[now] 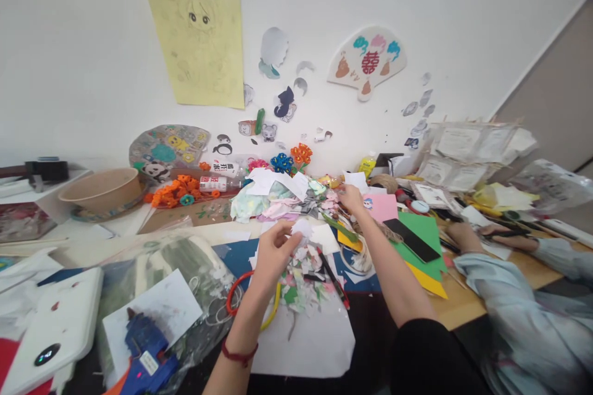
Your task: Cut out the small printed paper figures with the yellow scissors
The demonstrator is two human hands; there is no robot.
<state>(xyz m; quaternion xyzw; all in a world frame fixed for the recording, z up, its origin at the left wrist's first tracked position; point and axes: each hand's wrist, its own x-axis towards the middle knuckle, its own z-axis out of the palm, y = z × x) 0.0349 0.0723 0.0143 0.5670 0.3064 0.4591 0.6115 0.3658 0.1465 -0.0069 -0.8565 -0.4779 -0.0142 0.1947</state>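
Observation:
My left hand (277,250) pinches a small white paper piece (302,226) between thumb and fingers, above a heap of cut paper scraps (303,287). My right hand (351,199) reaches to the right side of a larger pile of crumpled coloured paper (282,205). Its fingers are curled in among the scraps, and what they grip is hidden. A black-and-red pen (332,278) lies across the scraps. Under the nearer heap is a large white sheet (303,345). A pink card (382,207) lies just right of my right hand.
A blue glue gun (148,352) rests on white paper at the left, near a white device (58,330). A black phone (412,241) lies on green card (424,228). At right, a co-worker's hands (503,237) work close by. Orange flowers (178,191) and a bowl (102,191) stand behind.

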